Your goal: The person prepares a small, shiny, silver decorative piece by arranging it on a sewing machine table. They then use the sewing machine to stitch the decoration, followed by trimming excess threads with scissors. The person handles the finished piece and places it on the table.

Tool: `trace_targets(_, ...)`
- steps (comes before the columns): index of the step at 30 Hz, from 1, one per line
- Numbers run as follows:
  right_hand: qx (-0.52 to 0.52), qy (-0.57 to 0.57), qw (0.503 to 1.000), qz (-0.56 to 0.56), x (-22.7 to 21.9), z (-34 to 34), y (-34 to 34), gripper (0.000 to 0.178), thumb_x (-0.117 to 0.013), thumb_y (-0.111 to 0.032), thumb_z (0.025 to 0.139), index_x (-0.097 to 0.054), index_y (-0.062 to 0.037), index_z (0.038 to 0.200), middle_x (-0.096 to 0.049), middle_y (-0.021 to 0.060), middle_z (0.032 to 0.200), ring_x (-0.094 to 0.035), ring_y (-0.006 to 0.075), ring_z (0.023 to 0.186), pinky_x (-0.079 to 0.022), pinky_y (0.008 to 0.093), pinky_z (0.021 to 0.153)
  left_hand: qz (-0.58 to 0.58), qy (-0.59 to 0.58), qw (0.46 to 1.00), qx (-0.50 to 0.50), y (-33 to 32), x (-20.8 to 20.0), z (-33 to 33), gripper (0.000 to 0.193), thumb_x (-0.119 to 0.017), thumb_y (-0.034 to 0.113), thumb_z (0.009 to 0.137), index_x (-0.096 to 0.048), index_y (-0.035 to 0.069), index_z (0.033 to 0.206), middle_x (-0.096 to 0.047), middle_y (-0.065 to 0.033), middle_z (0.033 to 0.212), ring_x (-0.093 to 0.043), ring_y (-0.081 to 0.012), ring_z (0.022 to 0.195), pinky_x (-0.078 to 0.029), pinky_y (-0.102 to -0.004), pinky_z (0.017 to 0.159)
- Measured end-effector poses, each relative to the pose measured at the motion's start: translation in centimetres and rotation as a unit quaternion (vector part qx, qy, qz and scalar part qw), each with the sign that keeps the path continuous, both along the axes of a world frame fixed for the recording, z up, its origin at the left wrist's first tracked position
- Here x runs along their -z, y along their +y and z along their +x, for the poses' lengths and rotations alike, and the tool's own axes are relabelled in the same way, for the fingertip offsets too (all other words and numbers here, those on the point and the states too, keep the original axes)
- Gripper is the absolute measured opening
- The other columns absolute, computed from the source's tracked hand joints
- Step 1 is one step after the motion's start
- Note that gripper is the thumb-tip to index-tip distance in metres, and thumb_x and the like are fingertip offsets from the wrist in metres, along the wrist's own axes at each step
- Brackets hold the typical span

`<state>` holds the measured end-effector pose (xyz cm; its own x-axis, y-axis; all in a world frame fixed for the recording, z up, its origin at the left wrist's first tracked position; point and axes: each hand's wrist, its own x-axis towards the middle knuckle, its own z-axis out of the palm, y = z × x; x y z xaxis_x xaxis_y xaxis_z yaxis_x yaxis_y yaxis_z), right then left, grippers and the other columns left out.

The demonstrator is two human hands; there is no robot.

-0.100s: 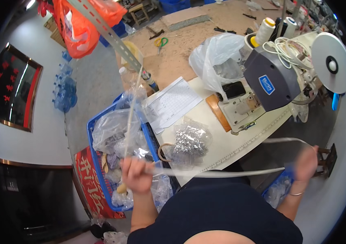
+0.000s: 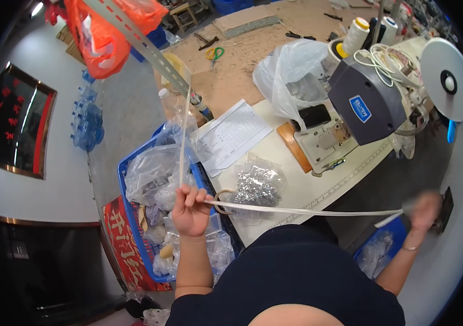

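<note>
A long white band (image 2: 307,211), apparently of several strands laid together, stretches across in front of my body. My left hand (image 2: 190,211) has its fingers curled round it, above the blue basket. From that hand a thin white length (image 2: 183,138) rises to the slotted metal post (image 2: 158,57). Far to the right, my right hand (image 2: 425,212) grips the other end of the band; its fingers are smeared by motion. A short tail of the band hangs just beside it.
At left stands a blue basket (image 2: 150,266) of plastic bags. The white table (image 2: 264,221) bears a bag of small shiny pieces (image 2: 256,187), a tape roll (image 2: 224,201), a paper sheet (image 2: 237,136) and a grey sewing machine (image 2: 364,103). Another blue container (image 2: 397,236) sits low right.
My right hand has moved outward to the right, and the band's loop there has become a short hanging tail. My left hand has risen slightly. The band is straighter.
</note>
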<state>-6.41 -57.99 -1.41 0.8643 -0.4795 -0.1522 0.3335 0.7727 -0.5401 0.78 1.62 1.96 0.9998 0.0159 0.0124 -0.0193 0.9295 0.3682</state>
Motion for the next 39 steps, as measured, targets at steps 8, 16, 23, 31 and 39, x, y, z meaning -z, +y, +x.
trace_targets(8, -0.160, 0.213, 0.927, 0.266, 12.0, 4.5, 13.8, 0.038, -0.042, -0.041, 0.094, -0.055, -0.0059, 0.090, -0.032, -0.0029, 0.059, -0.029, 0.0091, 0.051, -0.024, 0.0212, 0.042, -0.119, 0.031, 0.983, -0.138, 9.5, 0.5, 1.7, 0.014, -0.045, 0.005, 0.093, -0.055, -0.001, 0.100, -0.056, -0.0051, 0.076, -0.055, -0.0122, 0.070, -0.049, -0.0254, 0.075)
trace_targets(16, -0.300, 0.394, 0.853, 0.163, 17.9, 5.6, 20.7, 0.081, -0.063, -0.058, 0.076, -0.032, -0.0014, 0.125, -0.041, 0.0144, 0.122, -0.042, 0.0289, 0.117, -0.033, 0.0478, 0.091, 0.160, 0.277, 0.947, 0.037, 3.5, 9.6, 2.2, 0.036, -0.058, 0.025, 0.089, -0.051, 0.004, 0.117, -0.057, -0.0087, 0.113, -0.048, -0.0265, 0.114, -0.039, -0.0420, 0.097)
trace_targets(23, -0.402, 0.260, 0.851, 0.215, 15.8, 5.2, 26.4, 0.043, -0.050, -0.038, 0.092, -0.047, -0.0017, 0.114, -0.052, 0.0154, 0.112, -0.052, 0.0276, 0.105, -0.044, 0.0382, 0.086, 0.173, 0.253, 0.949, 0.082, 1.3, 12.0, 3.2, 0.028, -0.049, 0.023, 0.094, -0.052, 0.002, 0.112, -0.063, -0.0049, 0.083, -0.063, -0.0215, 0.081, -0.052, -0.0309, 0.069)
trace_targets(31, -0.372, 0.422, 0.824, -0.064, 19.0, 6.5, 31.3, 0.042, -0.036, -0.032, 0.097, -0.050, 0.0049, 0.111, -0.057, 0.0193, 0.106, -0.057, 0.0281, 0.097, -0.047, 0.0362, 0.082, 0.636, 0.248, 0.712, 0.165, 1.1, 20.6, 6.8, 0.031, -0.048, 0.023, 0.089, -0.064, -0.003, 0.083, -0.061, -0.0086, 0.073, -0.054, -0.0138, 0.064, -0.044, -0.0274, 0.059)
trace_targets(39, -0.282, 0.534, 0.795, -0.053, 21.2, 10.3, 35.9, 0.032, -0.037, -0.024, 0.092, -0.054, 0.0024, 0.097, -0.057, 0.0139, 0.090, -0.057, 0.0225, 0.077, -0.047, 0.0366, 0.067, 0.606, 0.261, 0.720, 0.215, 1.9, 34.8, 8.4, 0.024, -0.049, 0.016, 0.084, -0.065, -0.002, 0.081, -0.065, -0.0147, 0.078, -0.063, -0.0246, 0.070, -0.047, -0.0374, 0.060)
